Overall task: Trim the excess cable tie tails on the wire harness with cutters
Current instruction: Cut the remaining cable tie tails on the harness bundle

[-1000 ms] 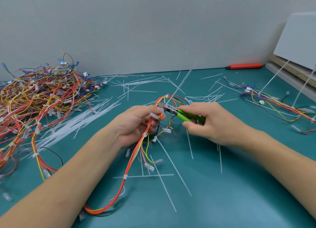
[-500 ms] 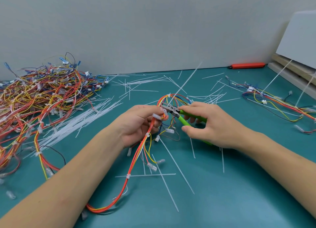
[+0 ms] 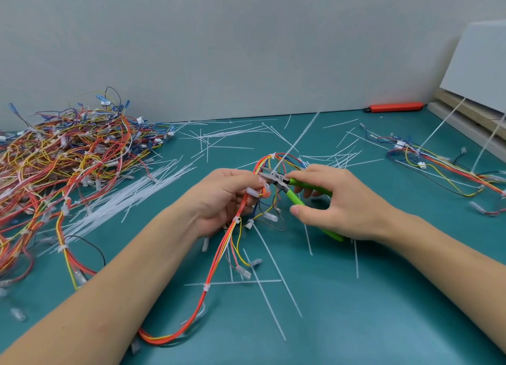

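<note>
My left hand [image 3: 219, 197] grips a wire harness [image 3: 219, 258] of red, orange and yellow wires at the centre of the green mat. The harness loops up behind my fingers and trails down toward me. My right hand [image 3: 336, 203] holds green-handled cutters [image 3: 295, 189] with the handles spread apart. The metal jaws [image 3: 269, 174] sit right at the harness beside my left fingertips. A long white cable tie tail [image 3: 299, 137] rises from the loop, slanting up to the right, blurred at its end.
A big tangle of harnesses [image 3: 63, 159] fills the left side, with a bundle of white cable ties [image 3: 131, 197] next to it. Cut tails [image 3: 269, 290] lie scattered over the mat. Another harness [image 3: 438, 164] lies at right. An orange knife [image 3: 394, 107] rests by the wall.
The cutter handles have spread wider in my right hand. The jaws have shifted slightly along the loop. The long tie tail still stands up from the harness.
</note>
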`<state>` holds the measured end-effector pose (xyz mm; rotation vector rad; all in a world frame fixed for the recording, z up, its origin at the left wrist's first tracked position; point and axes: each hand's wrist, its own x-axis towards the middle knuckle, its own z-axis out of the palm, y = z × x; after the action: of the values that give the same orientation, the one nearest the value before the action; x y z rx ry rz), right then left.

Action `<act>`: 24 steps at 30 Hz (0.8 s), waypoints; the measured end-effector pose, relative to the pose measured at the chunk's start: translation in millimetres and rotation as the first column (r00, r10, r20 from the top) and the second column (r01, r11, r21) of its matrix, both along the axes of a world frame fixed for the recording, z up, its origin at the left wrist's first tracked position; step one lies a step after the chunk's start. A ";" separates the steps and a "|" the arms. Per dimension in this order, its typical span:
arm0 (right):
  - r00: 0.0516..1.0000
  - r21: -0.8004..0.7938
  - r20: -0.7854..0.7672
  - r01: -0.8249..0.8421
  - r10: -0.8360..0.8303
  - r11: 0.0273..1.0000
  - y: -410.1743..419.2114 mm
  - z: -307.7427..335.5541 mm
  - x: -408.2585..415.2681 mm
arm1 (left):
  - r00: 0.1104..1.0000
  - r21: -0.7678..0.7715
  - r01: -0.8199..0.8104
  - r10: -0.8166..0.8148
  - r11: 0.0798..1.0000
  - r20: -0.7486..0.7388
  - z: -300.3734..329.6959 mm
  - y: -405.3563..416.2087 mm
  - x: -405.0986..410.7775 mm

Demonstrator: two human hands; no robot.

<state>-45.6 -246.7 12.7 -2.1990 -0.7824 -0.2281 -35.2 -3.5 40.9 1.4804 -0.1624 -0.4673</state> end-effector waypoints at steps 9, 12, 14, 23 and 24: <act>0.999 -0.032 0.018 -0.027 0.028 0.999 0.3 3.5 -0.9 | 1.000 0.040 -0.013 0.012 0.999 0.024 1.1 0.3 -0.4; 0.998 -0.052 0.037 -0.044 0.046 0.998 -0.1 7.6 -0.3 | 1.000 0.027 -0.020 0.020 0.999 0.015 0.6 0.8 0.4; 0.998 -0.052 0.031 -0.050 0.052 0.997 -0.5 8.8 1.2 | 1.000 0.015 -0.028 0.028 1.000 0.008 0.5 1.9 1.5; 1.000 0.001 -0.010 -0.019 0.019 1.000 0.6 1.0 -1.4 | 1.000 0.025 0.013 -0.013 1.000 0.028 -5.0 -0.6 1.5; 1.000 -0.005 -0.012 -0.019 0.019 1.000 0.2 1.0 -0.7 | 1.000 0.025 0.010 -0.011 1.000 0.028 -5.1 -0.2 2.0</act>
<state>-46.3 -246.5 13.6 -2.1952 -0.7973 -0.2034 -33.1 -3.7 35.8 1.5113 -0.1871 -0.4586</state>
